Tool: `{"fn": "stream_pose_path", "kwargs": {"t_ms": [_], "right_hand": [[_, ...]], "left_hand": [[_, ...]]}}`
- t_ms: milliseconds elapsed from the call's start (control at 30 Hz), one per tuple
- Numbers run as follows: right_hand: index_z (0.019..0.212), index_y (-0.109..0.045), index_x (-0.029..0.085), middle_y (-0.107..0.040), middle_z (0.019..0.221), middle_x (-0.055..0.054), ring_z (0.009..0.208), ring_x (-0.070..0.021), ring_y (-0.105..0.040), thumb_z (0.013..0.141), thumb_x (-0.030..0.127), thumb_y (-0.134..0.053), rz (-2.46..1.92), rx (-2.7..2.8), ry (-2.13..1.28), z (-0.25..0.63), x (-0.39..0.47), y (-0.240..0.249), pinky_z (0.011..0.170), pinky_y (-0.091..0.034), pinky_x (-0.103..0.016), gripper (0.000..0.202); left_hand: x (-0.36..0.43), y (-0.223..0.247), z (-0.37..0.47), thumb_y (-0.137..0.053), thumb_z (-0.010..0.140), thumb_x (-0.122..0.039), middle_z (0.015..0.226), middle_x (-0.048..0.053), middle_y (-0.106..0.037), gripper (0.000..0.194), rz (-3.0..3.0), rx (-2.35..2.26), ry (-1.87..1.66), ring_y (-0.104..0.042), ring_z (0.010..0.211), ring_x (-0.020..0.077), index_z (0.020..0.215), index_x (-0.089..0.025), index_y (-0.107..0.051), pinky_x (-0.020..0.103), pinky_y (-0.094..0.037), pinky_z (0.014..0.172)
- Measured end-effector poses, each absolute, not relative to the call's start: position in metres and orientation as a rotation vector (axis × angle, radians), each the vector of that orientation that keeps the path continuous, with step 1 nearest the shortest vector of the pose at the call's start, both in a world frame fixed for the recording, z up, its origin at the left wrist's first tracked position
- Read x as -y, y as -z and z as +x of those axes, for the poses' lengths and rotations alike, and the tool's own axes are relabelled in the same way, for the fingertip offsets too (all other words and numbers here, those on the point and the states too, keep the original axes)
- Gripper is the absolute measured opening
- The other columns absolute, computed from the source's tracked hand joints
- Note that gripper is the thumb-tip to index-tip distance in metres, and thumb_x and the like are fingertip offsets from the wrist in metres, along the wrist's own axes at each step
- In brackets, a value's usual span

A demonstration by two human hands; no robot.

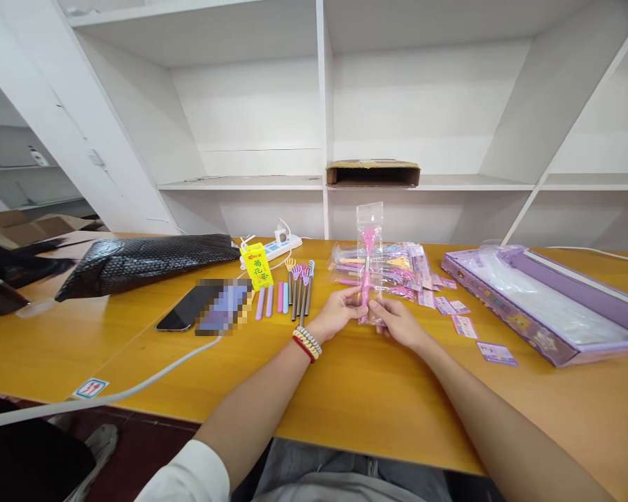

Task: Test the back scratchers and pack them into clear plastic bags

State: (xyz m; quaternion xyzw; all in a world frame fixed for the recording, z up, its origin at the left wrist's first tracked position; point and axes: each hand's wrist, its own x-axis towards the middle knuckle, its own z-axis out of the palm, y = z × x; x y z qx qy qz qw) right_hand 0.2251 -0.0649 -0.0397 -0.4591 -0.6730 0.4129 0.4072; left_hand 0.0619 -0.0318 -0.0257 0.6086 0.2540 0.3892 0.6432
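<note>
A pink back scratcher (367,268) in a clear plastic bag stands upright above the table, claw end up. My left hand (340,317) pinches the lower handle through the bag. On the other side, my right hand (398,324) has its thumb and fingers closed on the bag's lower edge. Behind them lies a pile of bagged back scratchers (398,263) in several colours. Unbagged back scratcher rods (298,289) with coloured claws are left of my hands, beside loose pink, purple and blue handle sleeves (269,302). Small printed cards (465,326) are scattered to the right.
An open purple box (544,341) with clear plastic inside sits at right. Leftward are a yellow drink carton (257,266), a phone (183,307), a power strip (277,247) and a black bubble-wrap bag (151,263). A white cable (157,383) crosses the front left. A person's dark sleeve (10,258) shows far left.
</note>
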Motion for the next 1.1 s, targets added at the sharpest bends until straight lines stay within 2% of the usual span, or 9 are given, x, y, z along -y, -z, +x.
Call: {"fn": "stream_pose_path", "kwargs": {"t_ms": [67, 200, 300, 433, 600, 800, 1100], "right_hand": [[0.069, -0.05, 0.016, -0.052, 0.054, 0.0, 0.048, -0.011, -0.046, 0.088, 0.054, -0.032, -1.181, 1.8, -1.017, 0.226, 0.067, 0.038, 0.049, -0.033, -0.022, 0.046], [0.054, -0.04, 0.017, -0.045, 0.047, 0.0, 0.046, -0.0108, -0.04, 0.09, 0.051, -0.028, -1.346, 1.924, -0.584, 0.223, 0.068, 0.037, 0.05, -0.027, -0.024, 0.051], [0.053, -0.036, 0.017, -0.041, 0.047, 0.0, 0.046, -0.011, -0.035, 0.091, 0.047, -0.027, -1.426, 1.961, -0.335, 0.221, 0.067, 0.037, 0.05, -0.022, -0.025, 0.049], [0.055, -0.042, 0.017, -0.045, 0.049, 0.0, 0.047, -0.0115, -0.036, 0.091, 0.042, -0.027, -1.471, 1.978, -0.265, 0.22, 0.065, 0.038, 0.052, -0.021, -0.026, 0.047], [0.059, -0.049, 0.017, -0.052, 0.053, -0.001, 0.049, -0.0117, -0.042, 0.092, 0.043, -0.027, -1.459, 1.979, -0.299, 0.22, 0.066, 0.037, 0.054, -0.024, -0.024, 0.047], [0.053, -0.046, 0.016, -0.043, 0.047, 0.0, 0.046, -0.0112, -0.04, 0.091, 0.05, -0.026, -1.362, 1.931, -0.469, 0.22, 0.067, 0.037, 0.051, -0.024, -0.024, 0.055], [0.059, -0.046, 0.016, -0.042, 0.054, 0.001, 0.05, -0.0106, -0.035, 0.086, 0.061, -0.025, -1.173, 1.862, -0.899, 0.224, 0.064, 0.044, 0.05, -0.027, -0.023, 0.056]], "left_hand": [[0.031, 0.025, 0.061, -0.072, 0.062, -0.028, 0.062, 0.0, -0.054, 0.04, 1.407, -0.574, -0.897, -0.047, 0.056, 0.0086, 0.095, -0.009, -0.06, 0.024, -0.038, 0.058], [0.033, 0.024, 0.063, -0.072, 0.063, -0.031, 0.067, 0.001, -0.053, 0.03, 1.376, -0.54, -0.934, -0.047, 0.06, 0.0088, 0.08, -0.009, -0.061, 0.023, -0.037, 0.059], [0.035, 0.024, 0.066, -0.071, 0.064, -0.032, 0.069, 0.002, -0.054, 0.029, 1.331, -0.517, -0.92, -0.048, 0.062, 0.0091, 0.079, -0.009, -0.06, 0.024, -0.039, 0.062], [0.038, 0.024, 0.07, -0.073, 0.061, -0.03, 0.072, 0.003, -0.056, 0.031, 1.342, -0.575, -0.932, -0.05, 0.065, 0.0099, 0.077, -0.008, -0.059, 0.025, -0.041, 0.064], [0.038, 0.028, 0.072, -0.068, 0.066, -0.034, 0.076, 0.005, -0.057, 0.032, 1.339, -0.66, -0.9, -0.054, 0.066, 0.0121, 0.084, -0.01, -0.056, 0.028, -0.045, 0.062], [0.037, 0.031, 0.076, -0.054, 0.076, -0.031, 0.065, 0.002, -0.053, 0.019, 1.525, -0.763, -0.901, -0.05, 0.056, 0.0108, 0.08, -0.012, -0.052, 0.024, -0.041, 0.051], [0.036, 0.023, 0.071, -0.054, 0.074, -0.024, 0.064, -0.001, -0.051, 0.012, 1.594, -0.705, -0.91, -0.044, 0.054, 0.0084, 0.076, -0.013, -0.052, 0.023, -0.039, 0.057]]}}
